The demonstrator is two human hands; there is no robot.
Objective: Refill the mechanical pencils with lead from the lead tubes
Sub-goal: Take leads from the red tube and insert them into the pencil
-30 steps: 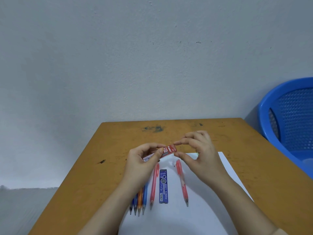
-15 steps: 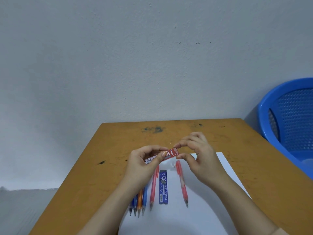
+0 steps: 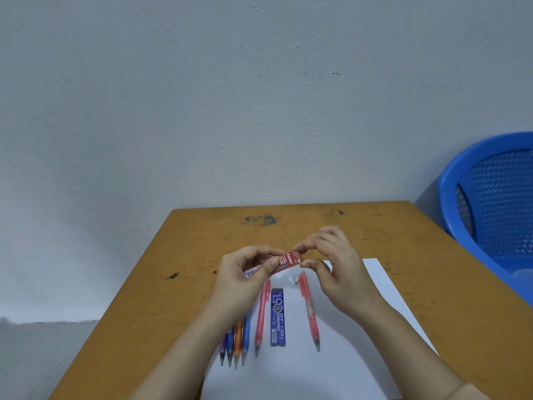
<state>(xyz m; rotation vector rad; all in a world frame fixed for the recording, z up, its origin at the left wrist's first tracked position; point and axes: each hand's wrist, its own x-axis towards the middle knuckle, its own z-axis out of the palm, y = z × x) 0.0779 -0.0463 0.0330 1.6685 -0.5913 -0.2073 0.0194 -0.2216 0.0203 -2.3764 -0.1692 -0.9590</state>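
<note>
My left hand [image 3: 245, 277] grips a red lead tube [image 3: 288, 260] marked 2B, held a little above the table. My right hand [image 3: 337, 264] pinches the tube's right end between thumb and forefinger. Below them, on a white sheet of paper [image 3: 383, 287], lies a blue lead tube [image 3: 277, 317]. A red mechanical pencil [image 3: 310, 311] lies to its right and another red pencil [image 3: 261, 317] to its left. Further left, several blue and orange pencils [image 3: 238, 340] lie side by side, partly hidden by my left forearm.
The brown wooden table [image 3: 173, 284] stands against a pale wall and has dark marks near its far edge. A blue plastic basket [image 3: 490, 203] sits off the table's right side.
Both hands have shifted slightly with the red tube. My right thumb and forefinger have closed in on the tube's right end.
</note>
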